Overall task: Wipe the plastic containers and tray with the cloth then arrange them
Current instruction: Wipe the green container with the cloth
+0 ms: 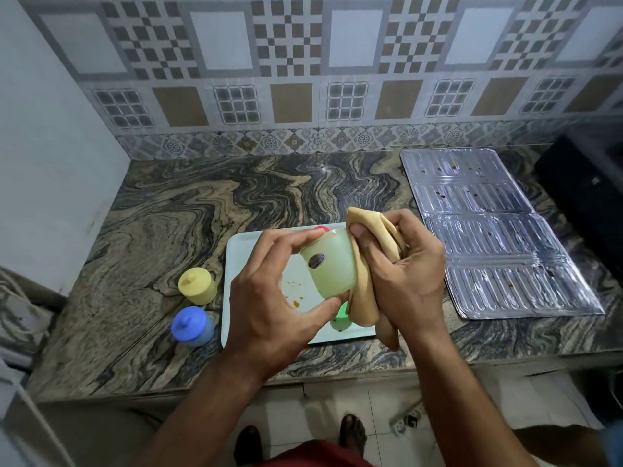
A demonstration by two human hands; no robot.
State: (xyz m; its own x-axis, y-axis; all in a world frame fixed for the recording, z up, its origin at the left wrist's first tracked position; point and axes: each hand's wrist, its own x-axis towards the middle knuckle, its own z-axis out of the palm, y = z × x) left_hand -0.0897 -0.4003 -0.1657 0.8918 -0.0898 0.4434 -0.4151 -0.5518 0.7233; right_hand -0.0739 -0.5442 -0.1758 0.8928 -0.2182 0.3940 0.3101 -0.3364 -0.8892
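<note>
My left hand (269, 294) grips a pale green plastic container (332, 264) tilted on its side above the tray, with a dark sticker facing me. My right hand (404, 267) grips a tan cloth (364, 281) bunched against the container's right end. Below them lies a pale rectangular tray (242, 257) with a few brown stains. A bit of a red lid (320, 228) shows behind the container, and a green container (340, 318) peeks out under the cloth on the tray. A yellow container (196, 285) and a blue container (191, 325) stand on the counter left of the tray.
The marbled stone counter (202, 203) runs to a tiled wall behind and a plain wall on the left. A ribbed silver foil mat (488, 230) with crumbs lies to the right. A dark appliance (586, 190) sits at the far right. My feet show below the counter edge.
</note>
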